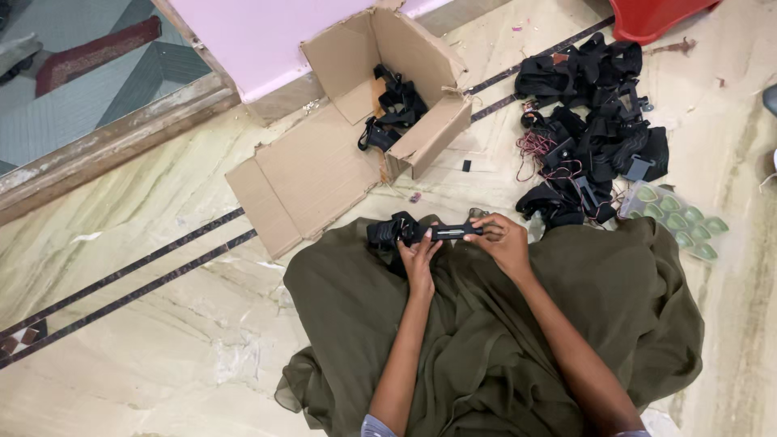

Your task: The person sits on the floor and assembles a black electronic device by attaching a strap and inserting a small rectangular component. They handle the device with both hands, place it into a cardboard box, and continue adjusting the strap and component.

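Left hand [419, 257] and right hand [503, 241], each grip pinching the black strap assembly [421, 232] above the olive-clad lap. Farther out: open cardboard box [380, 105] holding similar parts; black parts pile [595, 121] on the floor to the right.

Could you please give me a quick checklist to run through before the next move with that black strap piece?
1. Strap piece held by both hands: ok.
2. Left hand under the strap end: ok.
3. Right hand on the flat black part: ok.
4. Box open, with black pieces inside: ok.
5. Black pile lying close on the right: ok.
6. Buckle fully fastened: cannot tell.
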